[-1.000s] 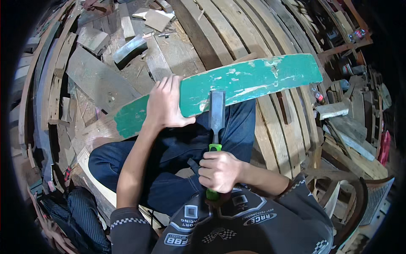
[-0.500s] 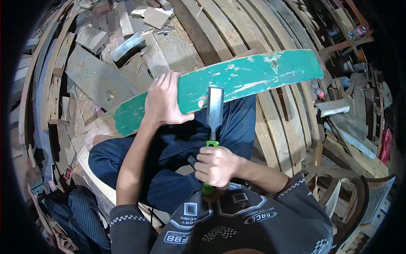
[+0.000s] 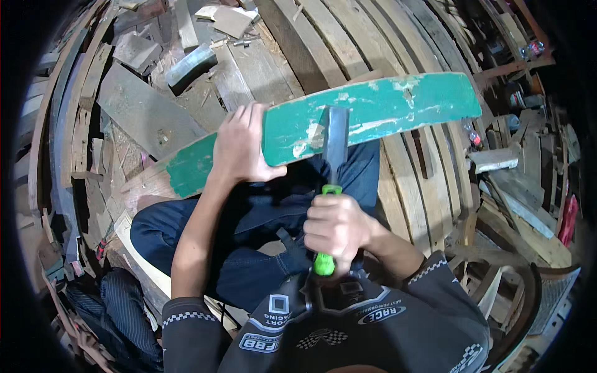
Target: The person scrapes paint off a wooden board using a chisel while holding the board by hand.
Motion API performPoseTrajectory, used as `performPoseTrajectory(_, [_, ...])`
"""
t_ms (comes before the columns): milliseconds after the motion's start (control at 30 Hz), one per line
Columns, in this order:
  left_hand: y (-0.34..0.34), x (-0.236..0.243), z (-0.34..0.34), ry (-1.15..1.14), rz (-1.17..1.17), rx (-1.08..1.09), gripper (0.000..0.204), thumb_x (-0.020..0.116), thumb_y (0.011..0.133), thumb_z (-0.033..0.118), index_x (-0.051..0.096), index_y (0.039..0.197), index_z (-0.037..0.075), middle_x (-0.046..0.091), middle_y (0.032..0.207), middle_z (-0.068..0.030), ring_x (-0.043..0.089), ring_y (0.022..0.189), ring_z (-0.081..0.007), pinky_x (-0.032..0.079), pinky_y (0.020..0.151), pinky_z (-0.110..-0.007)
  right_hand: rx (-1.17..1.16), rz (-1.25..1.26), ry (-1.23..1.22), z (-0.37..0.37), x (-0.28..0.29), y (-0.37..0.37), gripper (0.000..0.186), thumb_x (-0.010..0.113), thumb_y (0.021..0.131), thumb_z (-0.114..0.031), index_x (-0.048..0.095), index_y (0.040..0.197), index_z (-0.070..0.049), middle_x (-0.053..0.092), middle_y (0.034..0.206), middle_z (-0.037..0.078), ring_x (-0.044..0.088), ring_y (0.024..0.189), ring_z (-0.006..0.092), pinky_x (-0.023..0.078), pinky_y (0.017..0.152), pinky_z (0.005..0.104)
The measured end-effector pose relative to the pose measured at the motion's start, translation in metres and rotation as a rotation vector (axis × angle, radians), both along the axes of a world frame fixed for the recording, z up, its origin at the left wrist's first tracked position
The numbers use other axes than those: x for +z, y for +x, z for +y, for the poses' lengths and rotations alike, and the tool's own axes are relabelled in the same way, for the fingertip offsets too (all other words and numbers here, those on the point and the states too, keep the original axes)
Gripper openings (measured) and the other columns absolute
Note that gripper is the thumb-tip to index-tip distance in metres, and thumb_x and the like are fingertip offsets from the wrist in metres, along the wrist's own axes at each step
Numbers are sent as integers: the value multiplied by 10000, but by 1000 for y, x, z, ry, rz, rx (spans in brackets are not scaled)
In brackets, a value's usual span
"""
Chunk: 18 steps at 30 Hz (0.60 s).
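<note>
Across my lap lies a long curved wooden board (image 3: 373, 105) with worn green paint and bare wood at its left end. My left hand (image 3: 241, 144) is closed over the board left of its middle, fingers over the far edge and thumb along the near side. In my right hand (image 3: 337, 227) is a wide chisel (image 3: 336, 133), its green handle inside my fist. The blade points away from me, and its tip is over the painted face, right of my left hand. Whether the edge touches the paint I cannot tell.
Wooden slats (image 3: 348, 37) run beyond the board. Wood offcuts and a grey block (image 3: 190, 67) lie at the far left. A screwdriver-like tool with a red handle (image 3: 101, 250) lies at the left. Scrap wood (image 3: 497, 160) and a curved frame (image 3: 528, 298) are piled at the right.
My right hand has moved forward and to the right with the chisel, so its blade reaches farther over the green board. My left hand keeps its place.
</note>
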State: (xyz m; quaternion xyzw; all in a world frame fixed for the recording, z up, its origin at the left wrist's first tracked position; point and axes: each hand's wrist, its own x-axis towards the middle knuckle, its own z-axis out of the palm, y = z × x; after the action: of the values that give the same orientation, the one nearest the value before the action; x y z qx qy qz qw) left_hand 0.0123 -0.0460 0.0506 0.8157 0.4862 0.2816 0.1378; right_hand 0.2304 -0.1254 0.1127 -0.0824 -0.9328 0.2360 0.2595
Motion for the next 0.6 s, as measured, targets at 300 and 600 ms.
performPoseTrajectory(300, [0, -1, -1, 12, 52, 9, 884, 836, 441, 406, 545, 1174, 7, 605, 1054, -166, 607, 1001, -352, 491, 907, -426, -81, -9, 0, 3, 9, 0, 429, 611, 434, -495, 479, 572, -111, 466, 615, 26, 504, 585, 220, 420, 578, 352])
performPoseTrajectory(600, [-4, 0, -2, -24, 23, -4, 909, 848, 435, 419, 528, 1178, 2, 604, 1027, -180, 608, 999, -369, 489, 912, -438, -76, 5, 6, 8, 16, 5, 525, 723, 444, -554, 454, 555, -117, 444, 601, 12, 472, 539, 224, 386, 547, 344])
